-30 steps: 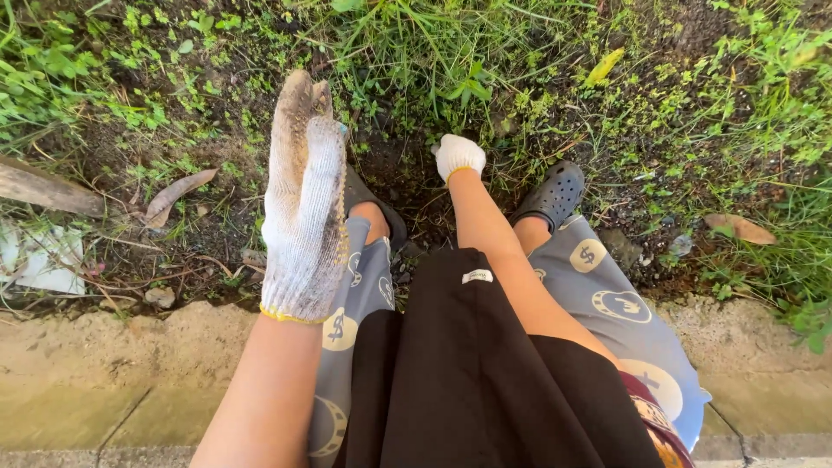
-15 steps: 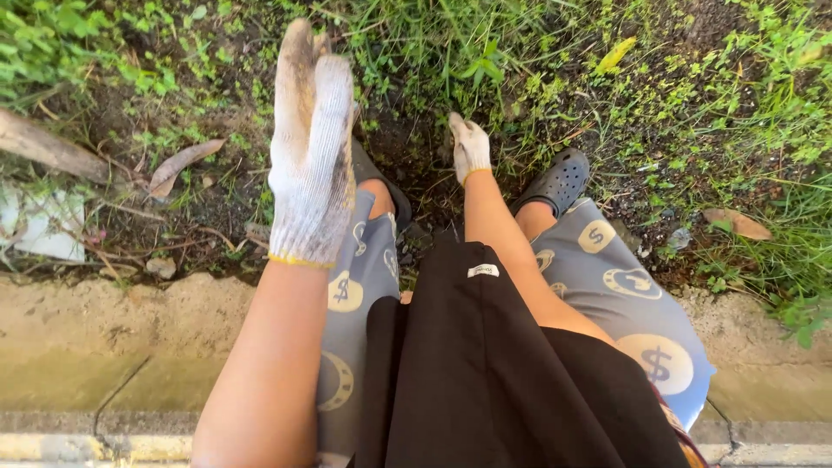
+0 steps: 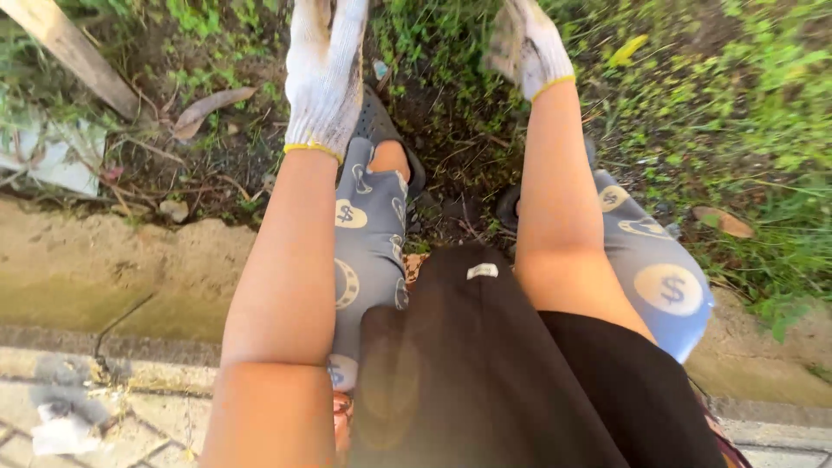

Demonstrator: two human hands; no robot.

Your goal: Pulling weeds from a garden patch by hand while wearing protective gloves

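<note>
Far ground: dark soil (image 3: 451, 147) under patchy green weeds (image 3: 745, 113), thickest at right. Wooden plank (image 3: 74, 54) slants across the far left corner. Just near of it, a pale flat scrap (image 3: 54, 160) on the dirt. Dry brown leaf (image 3: 212, 108) right of the plank; another dry leaf (image 3: 724, 222) at right among grass; a yellow leaf (image 3: 627, 50) far right. Sandy concrete kerb (image 3: 104, 260) runs left to right across the middle. Paving (image 3: 130, 429) at near left, with a crumpled grey-white scrap (image 3: 65, 416) on it.
</note>
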